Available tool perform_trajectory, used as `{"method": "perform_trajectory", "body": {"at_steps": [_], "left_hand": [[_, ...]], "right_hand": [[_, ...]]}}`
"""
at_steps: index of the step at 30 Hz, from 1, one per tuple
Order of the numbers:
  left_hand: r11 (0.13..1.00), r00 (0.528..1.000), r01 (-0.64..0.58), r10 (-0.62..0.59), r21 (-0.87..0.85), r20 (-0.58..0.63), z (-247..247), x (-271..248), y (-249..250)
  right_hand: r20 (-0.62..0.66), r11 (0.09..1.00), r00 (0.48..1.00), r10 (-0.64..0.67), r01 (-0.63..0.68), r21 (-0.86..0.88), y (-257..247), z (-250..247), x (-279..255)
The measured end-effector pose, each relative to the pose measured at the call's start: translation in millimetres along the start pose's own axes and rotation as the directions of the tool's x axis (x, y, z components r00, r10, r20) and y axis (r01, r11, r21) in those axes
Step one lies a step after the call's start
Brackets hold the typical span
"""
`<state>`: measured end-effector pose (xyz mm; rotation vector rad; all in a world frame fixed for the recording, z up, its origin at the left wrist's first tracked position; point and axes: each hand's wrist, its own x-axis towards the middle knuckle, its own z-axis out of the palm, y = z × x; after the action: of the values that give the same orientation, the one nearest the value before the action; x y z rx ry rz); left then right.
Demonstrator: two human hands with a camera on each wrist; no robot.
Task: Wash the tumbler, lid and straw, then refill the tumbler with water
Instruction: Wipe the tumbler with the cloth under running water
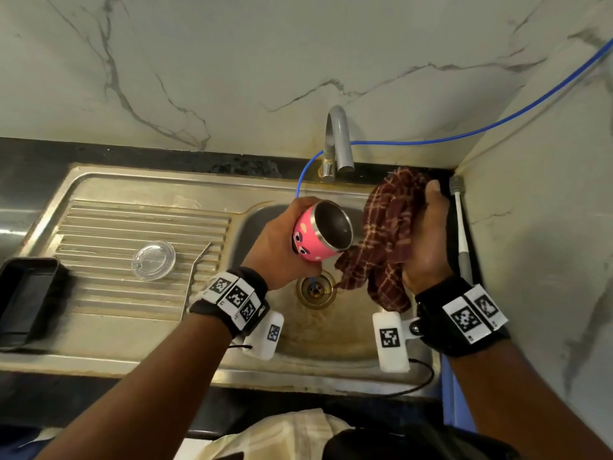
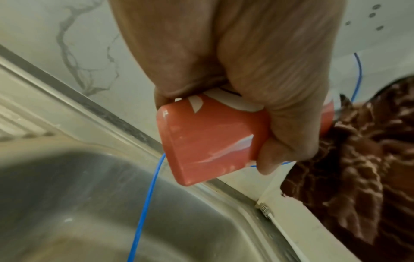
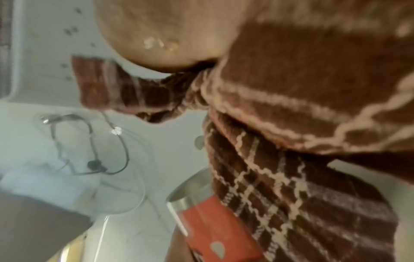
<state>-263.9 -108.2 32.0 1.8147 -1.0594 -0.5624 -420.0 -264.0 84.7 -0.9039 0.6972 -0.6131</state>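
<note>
Left hand (image 1: pixel 278 242) gripping pink tumbler (image 1: pixel 318 232) — tilted over sink (image 1: pixel 331 330), right hand (image 1: pixel 426 234) clutching checked cloth (image 1: pixel 384 240)

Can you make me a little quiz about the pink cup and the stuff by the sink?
1. True or false: the pink steel-lined tumbler stands upright on the ribbed draining board.
2. Which hand holds the maroon checked cloth?
A. the left hand
B. the right hand
C. neither hand
3. Fill in: the clear round plastic lid lies beside the bent metal ____.

Key
1. False: the left hand holds it tipped over the steel sink basin, with its open mouth towards the cloth.
2. B.
3. Straw.
</note>
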Motion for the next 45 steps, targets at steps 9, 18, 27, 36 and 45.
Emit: {"method": "perform_trajectory", "body": {"at_steps": [9, 18, 27, 36, 45], "left_hand": [[0.984, 0.993, -0.107, 0.114, 0.142, -0.037, -6, 9, 4], [0.850, 0.939, -0.297, 0.175, 0.435, 0.297, -23, 23, 6], [0.777, 0.885, -0.335, 0.066, 0.532, 0.461, -19, 27, 8], [0.536, 0.897, -0.442, 0.245, 0.719, 0.369, -5, 23, 16], [0.565, 0.901, -0.419, 0.359, 0.711, 0.245, 2, 21, 17]], "right_hand": [[0.510, 0.221, 0.833, -0.213, 0.550, -0.806, 12, 16, -12], [0.720, -0.047, 0.678, 0.150, 0.732, -0.680, 40, 13, -5], [0.784, -0.448, 0.534, 0.316, 0.813, -0.372, 74, -9, 7], [0.600, 0.552, 0.671, 0.435, 0.328, -0.767, 58, 3, 18], [0.539, 0.911, 0.758, 0.367, -0.175, -0.374, 43, 8, -4]]}}
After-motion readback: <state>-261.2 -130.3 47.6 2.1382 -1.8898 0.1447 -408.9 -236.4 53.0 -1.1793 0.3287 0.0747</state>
